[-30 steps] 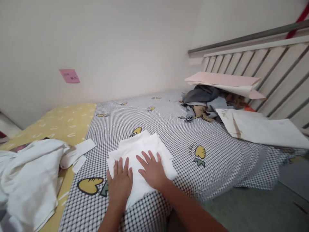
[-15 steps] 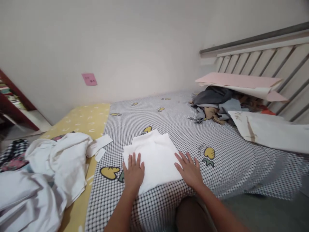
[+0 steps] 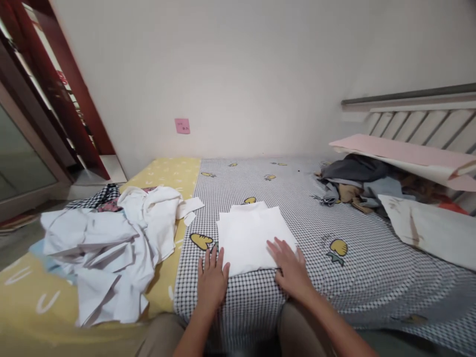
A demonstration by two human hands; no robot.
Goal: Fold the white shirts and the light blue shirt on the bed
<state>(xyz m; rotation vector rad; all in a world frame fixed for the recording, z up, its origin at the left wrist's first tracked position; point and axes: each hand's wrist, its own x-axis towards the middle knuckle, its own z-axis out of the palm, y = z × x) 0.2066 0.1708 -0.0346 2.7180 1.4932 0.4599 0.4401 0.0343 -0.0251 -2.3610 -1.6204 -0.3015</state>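
Note:
A folded white cloth (image 3: 253, 238) lies flat in front of me on the checked bedsheet (image 3: 256, 290); two corners stick up unevenly along its far side. My left hand (image 3: 213, 277) rests palm down at its near left corner, fingers stretched out. On the near right part of the cloth lies my right hand (image 3: 292, 267), its fingers spread and pointing up and left. Neither hand grips anything. What kind of garment or cloth it is, I cannot tell.
A heap of crumpled white clothes (image 3: 111, 248) covers part of the yellow sheet (image 3: 163, 173) on the left. Dark and grey clothes (image 3: 353, 171) are piled at the right, beneath pink card (image 3: 405, 151), near the slatted bed rail (image 3: 420, 121). A wall stands behind.
My view has turned to the left, bringing more of the white heap and a red frame into sight. My right hand has shifted further onto the cloth; my left hand sits nearer its close corner.

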